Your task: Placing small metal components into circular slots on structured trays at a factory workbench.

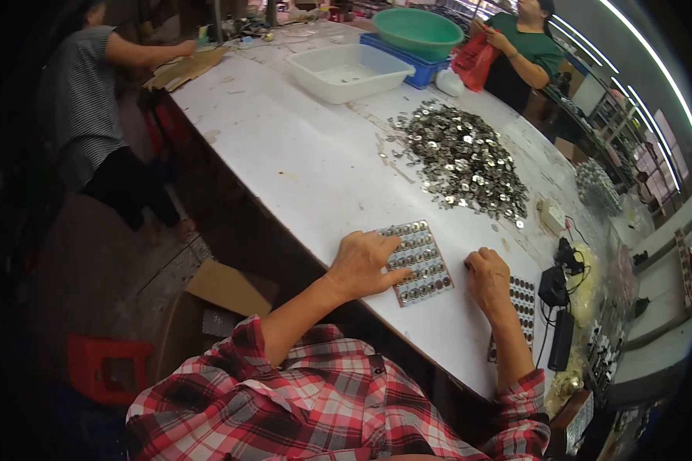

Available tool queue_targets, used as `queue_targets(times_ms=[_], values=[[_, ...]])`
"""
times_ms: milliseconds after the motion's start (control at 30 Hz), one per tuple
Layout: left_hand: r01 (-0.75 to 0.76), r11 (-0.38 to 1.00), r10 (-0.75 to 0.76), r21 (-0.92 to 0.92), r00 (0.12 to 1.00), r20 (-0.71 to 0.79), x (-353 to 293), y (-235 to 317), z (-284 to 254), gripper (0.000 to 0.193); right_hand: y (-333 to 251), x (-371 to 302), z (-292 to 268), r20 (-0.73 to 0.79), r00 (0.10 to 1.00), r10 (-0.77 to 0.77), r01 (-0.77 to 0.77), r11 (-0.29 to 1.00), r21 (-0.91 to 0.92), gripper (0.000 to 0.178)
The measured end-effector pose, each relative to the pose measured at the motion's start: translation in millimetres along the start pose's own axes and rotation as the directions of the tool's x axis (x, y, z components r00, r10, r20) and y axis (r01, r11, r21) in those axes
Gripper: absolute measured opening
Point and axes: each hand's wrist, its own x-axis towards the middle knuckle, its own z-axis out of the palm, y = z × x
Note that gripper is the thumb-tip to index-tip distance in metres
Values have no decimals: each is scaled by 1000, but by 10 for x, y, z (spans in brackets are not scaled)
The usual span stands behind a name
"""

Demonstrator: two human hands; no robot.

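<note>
A flat rectangular panel [424, 257] with rows of small round metal pieces lies on the white table in front of me. My left hand [365, 263] rests over its left side, thumb and fingers spread apart on the pieces. Just right of the panel, my right hand [488, 278] hovers or rests at the table with its fingers curled together; whatever is between the fingertips is hidden. A second panel [522, 303] with rows of dark round spots lies partly beneath my right forearm. Beyond both hands spreads a large heap of small shiny metal pieces [469, 157].
Farther back stand a white plastic tub [350, 73], a blue crate [423, 74] and a green basin [417, 32]. Black adapters and cables [555, 288] lie at right. A cardboard box [215, 300] and red stool [107, 365] stand lower left. Two other people work around the table.
</note>
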Motion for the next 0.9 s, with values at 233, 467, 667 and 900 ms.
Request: queue_targets(times_ms=[233,467,667,900], values=[[8,998,-8,70,1000,3,-30,14,10,47,-333,-208,-15,-154,987,40,-34,999,38,5],[-20,998,19,57,1000,13,-2,9,9,48,-250,-266,24,-154,988,3,1,1000,24,10],[-7,997,5,71,999,32,10,13,-27,47,-332,-189,-87,-271,959,85,-29,979,203,9],[7,999,-9,51,999,38,-5,84,-36,49,-374,-323,-12,-61,933,355,-258,777,574,16]])
